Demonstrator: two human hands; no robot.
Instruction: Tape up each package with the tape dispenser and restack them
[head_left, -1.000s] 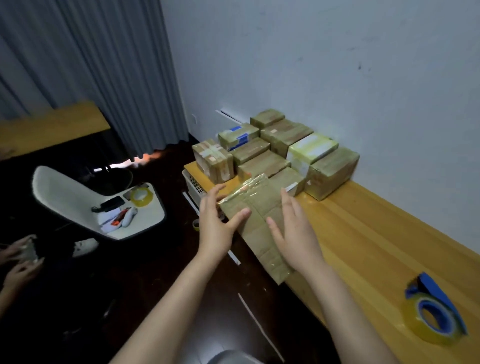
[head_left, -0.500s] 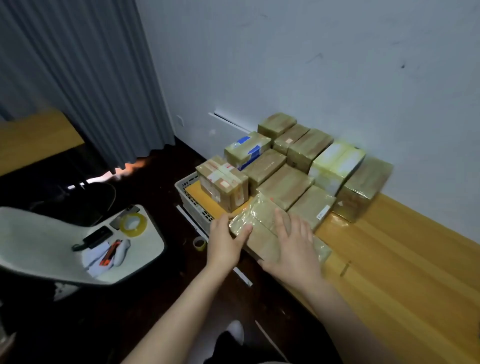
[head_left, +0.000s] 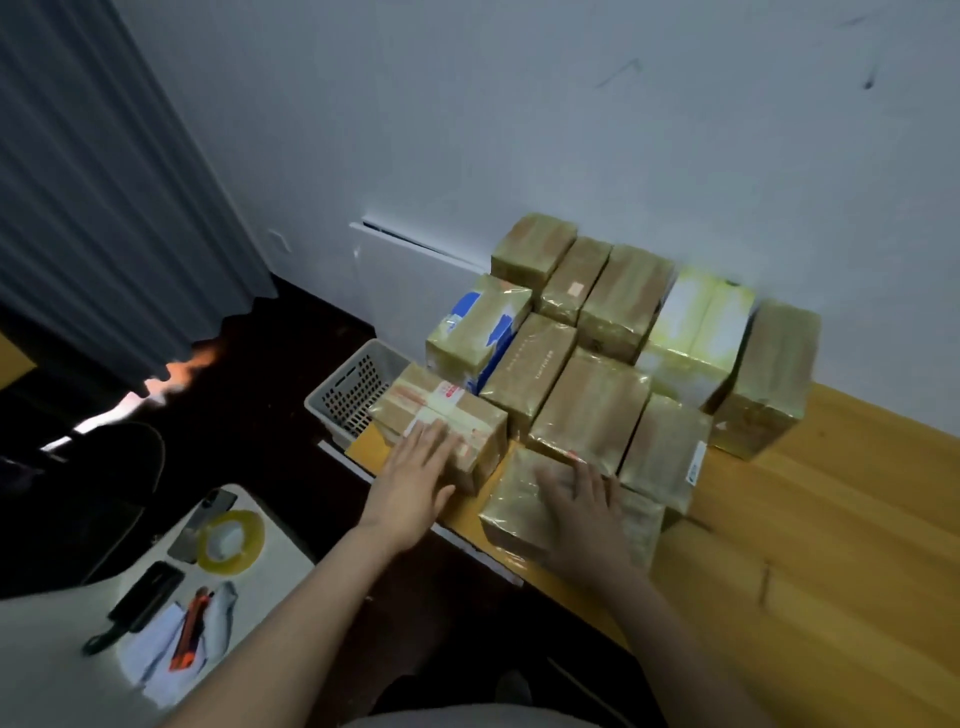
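Pressing down flat with both palms, nothing pinched or curled round. Got the left hand (head_left: 415, 480) laid with straight fingers close together on the near top corner of a small brown cardboard box strapped with white and red tape (head_left: 452, 415), and the right hand (head_left: 582, 501) spread, bit blurry, across the top of a flat brown package wrapped in shiny clear tape (head_left: 511, 514). Seeing that flat package right at the near edge of a light wooden table (head_left: 831, 530), up against the row behind it, with the small box just to its left at the table's end. Down at near left, off the table: white moulded chair seat (head_left: 280, 566) carrying a roll of yellowish clear tape (head_left: 231, 535), an orange box cutter (head_left: 189, 634) and a dark phone (head_left: 208, 514) beside the roll. Further back, packed side by side all the way to the wall: a block of brown tape-wrapped packages (head_left: 587, 405), including one with blue markings (head_left: 478, 322) and a pale yellow-white one (head_left: 696, 332) near the back right. Just past the small box, on the left, a white perforated plastic basket (head_left: 345, 389). Behind everything, plain white wall (head_left: 519, 104) and a grey pleated curtain (head_left: 104, 182) at far left.
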